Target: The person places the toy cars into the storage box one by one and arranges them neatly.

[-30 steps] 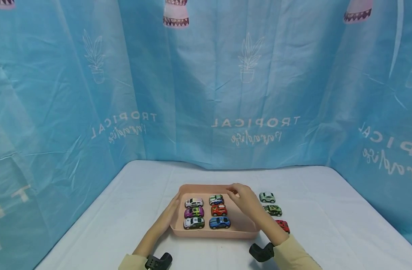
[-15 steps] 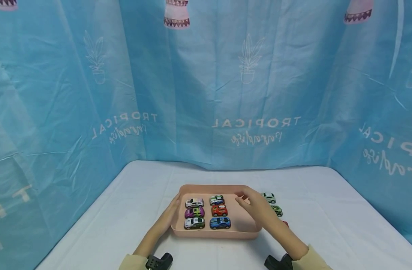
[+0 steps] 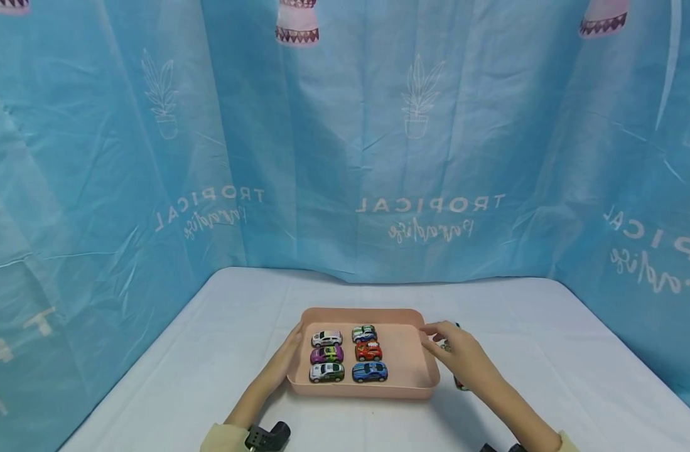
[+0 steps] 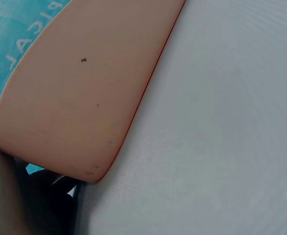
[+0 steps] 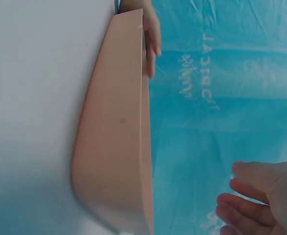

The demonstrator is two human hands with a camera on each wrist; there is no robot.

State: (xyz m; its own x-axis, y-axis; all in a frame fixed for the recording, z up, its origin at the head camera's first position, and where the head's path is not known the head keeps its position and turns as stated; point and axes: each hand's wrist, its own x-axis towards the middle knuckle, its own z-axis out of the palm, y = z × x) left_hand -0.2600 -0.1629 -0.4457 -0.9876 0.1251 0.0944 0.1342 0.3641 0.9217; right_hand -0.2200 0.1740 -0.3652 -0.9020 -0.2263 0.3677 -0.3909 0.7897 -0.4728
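Observation:
A shallow pink tray (image 3: 360,392) lies on the table. In its left half are a white-and-pink toy car (image 3: 326,339), a purple toy car (image 3: 326,355) and a white-and-green toy car (image 3: 326,373). Beside them sit a white, green and blue toy car (image 3: 364,334), a red toy car (image 3: 368,351) and a blue toy car (image 3: 370,371). My left hand (image 3: 282,361) rests with outstretched fingers against the tray's left side. My right hand (image 3: 460,355) is over the right rim, fingers loosely bent and apart. The right wrist view shows nothing between them.
Behind the right hand, a red toy car (image 3: 460,383) and a green one (image 3: 446,345) peek out on the table, mostly hidden. A white cloth (image 3: 254,314) covers the table, and blue curtains (image 3: 322,157) hang around its back and sides.
My right hand has moved right from above the tray's back edge to its right rim, and now covers most of the toy cars on the table. My left hand stays put.

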